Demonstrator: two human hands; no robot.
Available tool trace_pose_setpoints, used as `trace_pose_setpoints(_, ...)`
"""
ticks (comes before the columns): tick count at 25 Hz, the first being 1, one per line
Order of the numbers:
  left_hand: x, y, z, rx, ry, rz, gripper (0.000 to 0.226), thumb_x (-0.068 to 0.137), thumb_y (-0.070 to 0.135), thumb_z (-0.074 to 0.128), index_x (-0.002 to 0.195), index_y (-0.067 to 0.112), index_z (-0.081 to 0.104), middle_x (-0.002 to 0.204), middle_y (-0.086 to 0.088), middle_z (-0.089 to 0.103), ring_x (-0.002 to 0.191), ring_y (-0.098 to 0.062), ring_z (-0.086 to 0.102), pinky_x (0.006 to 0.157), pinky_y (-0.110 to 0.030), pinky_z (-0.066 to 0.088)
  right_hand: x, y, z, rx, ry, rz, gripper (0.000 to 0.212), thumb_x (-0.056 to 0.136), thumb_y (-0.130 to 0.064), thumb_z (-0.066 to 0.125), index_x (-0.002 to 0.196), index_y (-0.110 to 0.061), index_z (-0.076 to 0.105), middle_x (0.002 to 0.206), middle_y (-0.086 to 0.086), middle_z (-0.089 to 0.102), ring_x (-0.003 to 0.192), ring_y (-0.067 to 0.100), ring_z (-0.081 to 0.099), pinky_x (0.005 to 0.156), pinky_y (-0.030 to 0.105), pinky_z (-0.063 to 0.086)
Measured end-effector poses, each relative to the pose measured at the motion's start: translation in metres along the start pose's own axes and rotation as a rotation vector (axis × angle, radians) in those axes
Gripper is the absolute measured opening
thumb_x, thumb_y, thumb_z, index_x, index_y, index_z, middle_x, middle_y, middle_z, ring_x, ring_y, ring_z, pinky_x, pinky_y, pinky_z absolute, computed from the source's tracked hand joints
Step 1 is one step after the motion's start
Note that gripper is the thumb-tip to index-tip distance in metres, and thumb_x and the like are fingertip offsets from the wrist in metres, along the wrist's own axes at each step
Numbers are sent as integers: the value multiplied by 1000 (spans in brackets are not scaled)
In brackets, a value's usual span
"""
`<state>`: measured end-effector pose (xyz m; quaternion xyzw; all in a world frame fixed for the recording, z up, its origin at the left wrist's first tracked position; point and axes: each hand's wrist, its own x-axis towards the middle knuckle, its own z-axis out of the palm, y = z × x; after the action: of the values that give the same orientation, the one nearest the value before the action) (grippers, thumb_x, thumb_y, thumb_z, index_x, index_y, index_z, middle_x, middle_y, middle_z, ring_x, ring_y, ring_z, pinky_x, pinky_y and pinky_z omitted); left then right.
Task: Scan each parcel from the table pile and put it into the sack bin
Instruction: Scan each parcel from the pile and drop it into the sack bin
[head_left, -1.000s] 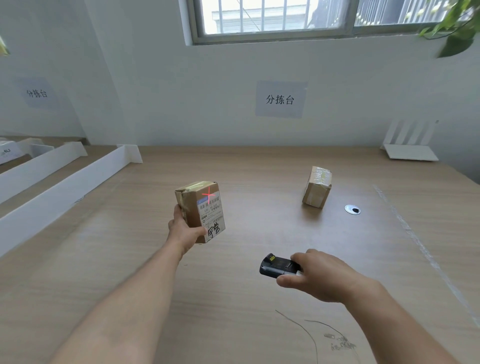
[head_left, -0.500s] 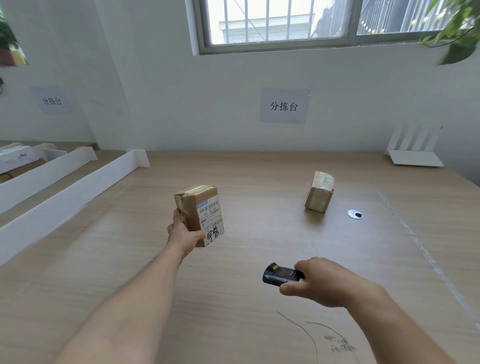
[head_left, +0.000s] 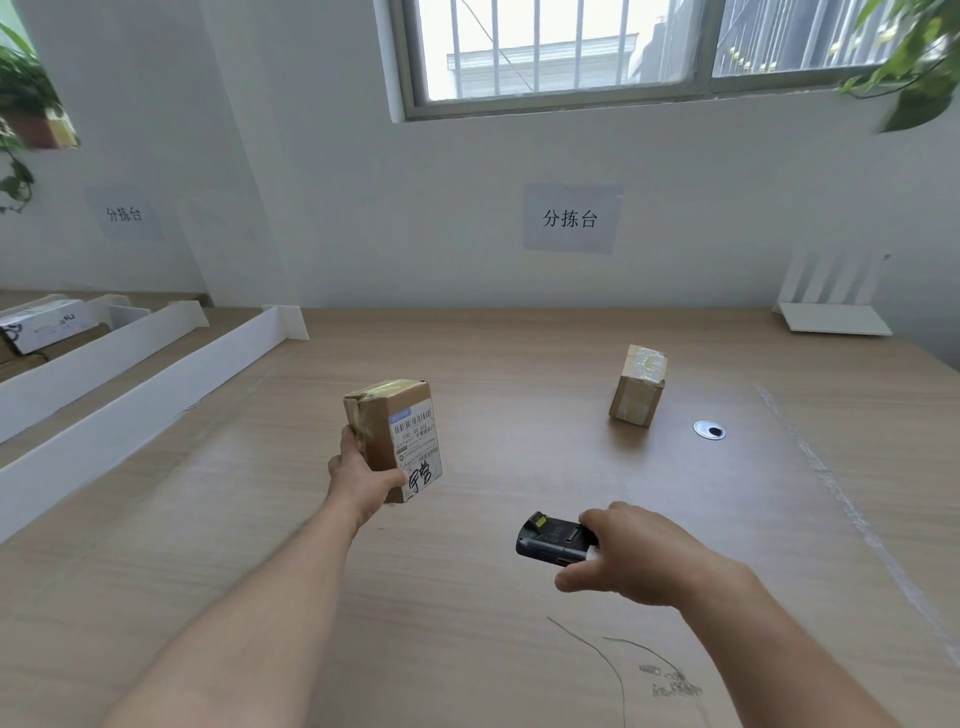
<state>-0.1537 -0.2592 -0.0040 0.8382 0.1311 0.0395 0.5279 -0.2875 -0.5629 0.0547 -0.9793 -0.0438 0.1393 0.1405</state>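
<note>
- A wooden table (head_left: 467, 623) fills the lower view and runs back to a white wall
- A barred window (head_left: 571, 47) sits high in that wall, with green leaves showing at the upper left and upper right edges
- Long white dividers (head_left: 140, 405) stand along the table's left side, running away toward the wall
- A paper wall sign (head_left: 569, 218) with printed characters is stuck below the window
- A white device (head_left: 831, 317) with upright antennas lies at the table's far right corner
- The left hand (head_left: 363, 475) grasps the held parcel (head_left: 400, 431), a brown taped box, by its lower part; the box is upright, lifted clear of the table left of centre, with its barcode label facing the camera
- The right hand (head_left: 634, 556) is curled round the rear of a black scanner (head_left: 553, 540), low over the table to the right of the held parcel and apart from it
- The second parcel (head_left: 638, 387), a smaller taped brown box, stands on the table farther back and right, well apart from both hands
- A round cable hole (head_left: 709, 431) lies in the tabletop just right of the second parcel
</note>
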Motion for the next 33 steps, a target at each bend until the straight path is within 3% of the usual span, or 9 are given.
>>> trace_pose_setpoints(5, -25, 1, -12, 18, 61, -3, 85, 42, 40, 72, 122, 39, 41, 122, -8, 54, 113, -27, 55, 97, -47, 49, 0, -1, -3, -62, 68, -64, 55, 74, -70, 59, 107, -26, 52, 101, -2, 48, 91, 21, 49, 76, 33, 42)
trace_pose_setpoints(12, -102, -13, -46, 4, 262, -72, 97, 44, 50, 68, 136, 37, 39, 119, -7, 57, 101, -20, 61, 92, -44, 53, 5, -30, 4, -164, 150, -291, 63, 80, -70, 54, 127, -28, 45, 113, -1, 49, 106, 23, 46, 90, 36, 34)
trace_pose_setpoints(16, -155, -31, -79, 45, 412, -100, 92, 56, 42, 72, 140, 35, 37, 123, -4, 50, 101, -18, 56, 94, -39, 50, 5, -69, 26, -141, 110, -433, 65, 81, -69, 55, 131, -30, 43, 117, -1, 49, 109, 23, 46, 93, 35, 34)
trace_pose_setpoints(19, -187, -53, -114, 83, 512, -155, 89, 75, 26, 75, 148, 34, 26, 120, -1, 36, 100, -18, 47, 96, -34, 42, -2, -109, 44, -143, 74, -537, 71, 80, -71, 54, 137, -31, 39, 121, -1, 49, 112, 22, 46, 96, 36, 34)
trace_pose_setpoints(25, -249, -98, -213, 98, 686, -197, 91, 77, 31, 75, 151, 33, 22, 127, -3, 36, 117, -23, 48, 96, -36, 41, -32, -220, 78, -215, 43, -740, 74, 81, -72, 52, 140, -29, 37, 125, 1, 50, 117, 24, 46, 97, 38, 34)
trace_pose_setpoints(29, -304, -133, -296, 142, 808, -233, 88, 76, 32, 76, 149, 27, 26, 136, -6, 37, 118, -21, 46, 92, -33, 39, -66, -314, 114, -251, -8, -865, 73, 80, -75, 51, 137, -30, 41, 120, 0, 50, 113, 23, 47, 93, 36, 33)
trace_pose_setpoints(33, -360, -180, -381, 179, 960, -300, 77, 72, 34, 79, 135, 18, 38, 131, -4, 45, 112, -17, 47, 83, -29, 37, -106, -407, 155, -277, -37, -990, 79, 80, -76, 51, 143, -31, 36, 127, 1, 49, 120, 23, 46, 98, 37, 32)
